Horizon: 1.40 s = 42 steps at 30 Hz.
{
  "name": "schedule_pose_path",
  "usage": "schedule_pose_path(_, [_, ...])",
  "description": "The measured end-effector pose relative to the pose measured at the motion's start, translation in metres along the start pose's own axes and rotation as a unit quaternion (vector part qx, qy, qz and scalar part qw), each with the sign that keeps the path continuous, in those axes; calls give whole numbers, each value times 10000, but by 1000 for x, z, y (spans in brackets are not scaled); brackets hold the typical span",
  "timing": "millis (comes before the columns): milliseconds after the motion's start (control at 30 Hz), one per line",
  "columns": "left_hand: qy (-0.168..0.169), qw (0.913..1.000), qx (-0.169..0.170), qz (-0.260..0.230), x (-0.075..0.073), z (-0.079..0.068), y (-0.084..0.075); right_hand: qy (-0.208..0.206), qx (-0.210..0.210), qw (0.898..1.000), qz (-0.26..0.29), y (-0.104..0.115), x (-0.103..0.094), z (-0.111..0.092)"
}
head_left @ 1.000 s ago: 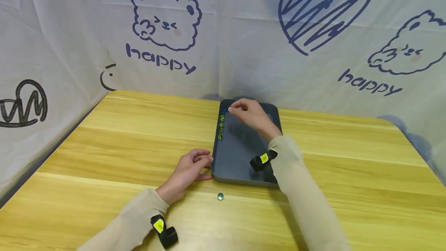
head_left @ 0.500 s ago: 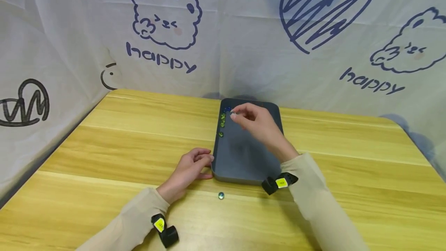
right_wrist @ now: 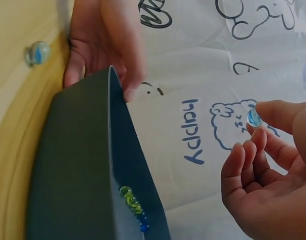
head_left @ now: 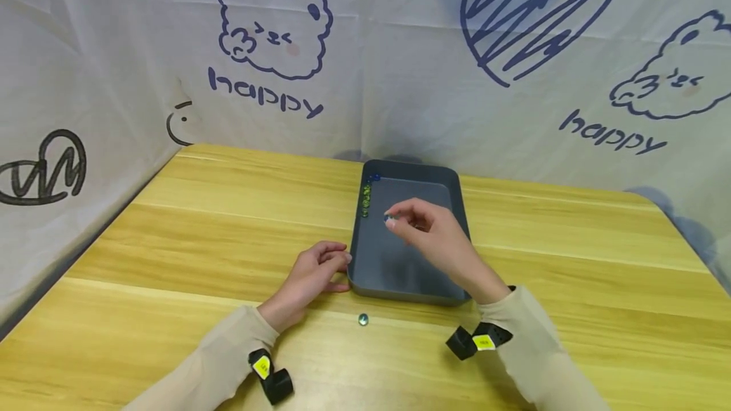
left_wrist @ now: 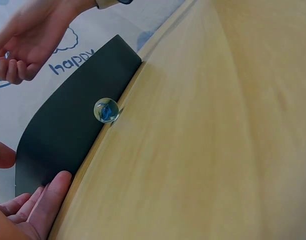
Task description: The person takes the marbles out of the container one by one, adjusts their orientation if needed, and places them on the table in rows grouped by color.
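A clear marble with a blue-green swirl (right_wrist: 254, 117) is pinched between the thumb and fingertip of my right hand (head_left: 442, 236), above the grey tray (head_left: 400, 271). Along the tray's left wall lies a row of several yellow-green marbles (head_left: 366, 200), with blue marbles (head_left: 374, 177) at the far end. My left hand (head_left: 308, 281) rests on the table at the tray's near left corner. Its fingertips (left_wrist: 60, 182) touch the tray's outer wall. Another clear marble with a blue swirl (left_wrist: 106, 110) sits on the table just outside the tray's near wall.
The wooden table (head_left: 188, 227) extends to both sides of the tray. Behind it hangs a white cloth (head_left: 400, 81) with blue drawings. A black wrist camera (head_left: 278, 387) is strapped to the left sleeve, and another camera (head_left: 461, 342) to the right.
My right hand has drawn back from the tray's far left corner, toward me and slightly right, with the marble. The nearest green marble now lies closer to its row. My left hand stays put.
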<state>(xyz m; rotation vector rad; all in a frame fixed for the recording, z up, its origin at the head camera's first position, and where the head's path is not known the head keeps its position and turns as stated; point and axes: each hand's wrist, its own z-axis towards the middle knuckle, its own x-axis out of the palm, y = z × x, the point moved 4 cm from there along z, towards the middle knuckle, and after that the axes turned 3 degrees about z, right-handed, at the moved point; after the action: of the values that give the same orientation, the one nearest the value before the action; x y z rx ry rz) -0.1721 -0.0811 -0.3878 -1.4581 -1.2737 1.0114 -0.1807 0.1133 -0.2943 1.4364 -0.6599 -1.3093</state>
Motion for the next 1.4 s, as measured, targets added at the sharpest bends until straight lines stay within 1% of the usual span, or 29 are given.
schedule_pose_path(267, [42,10000,9,-28,1,-2,0,99,128,9998,-105,-15,0,-10])
schedule_pose_path(433, [73,9999,68,-14,0,-2,-1,143,188,9997,-25,-22,3,-15])
schedule_pose_path(567, [57,10000,47,-17,-1,-3,-2,247,219,9994,71,-24,9,-17])
schedule_pose_path(767, [101,9999,121,-5,1,-3,-2,384,191,9991,19,-22,18,-20])
schedule_pose_path(1033, [76,9999,139,15,-1,-2,-1,701,107,9975,58,-19,32,-25])
schedule_pose_path(1167, [94,9999,121,10,-1,-3,1,742,128,9972,30,-18,35,-29])
schedule_pose_path(1267, [47,9999,110,-4,-1,-3,2,781,129,9969,-18,-19,35,-33])
schedule_pose_path(1400, [48,9999,102,-27,-2,-2,2,744,166,9969,-186,-21,32,-42])
